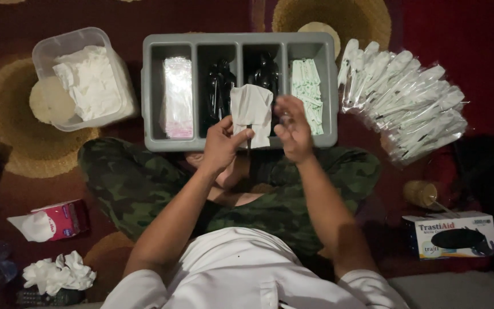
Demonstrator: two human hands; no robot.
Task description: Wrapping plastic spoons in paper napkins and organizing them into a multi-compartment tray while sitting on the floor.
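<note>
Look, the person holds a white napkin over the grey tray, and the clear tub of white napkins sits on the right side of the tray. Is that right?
Not quite. The head view shows the clear tub on the left side of the grey tray, not the right. The left hand does hold the white napkin over the tray.

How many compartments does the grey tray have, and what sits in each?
4 in the grey tray. From the image's left: clear packets, black cutlery, more black cutlery, pale green packets. The hands cover part of them.

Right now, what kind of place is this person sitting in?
Probably a home floor used for packing cutlery sets: a patterned carpet, a grey divided tray, and a pile of wrapped white spoons.
</note>
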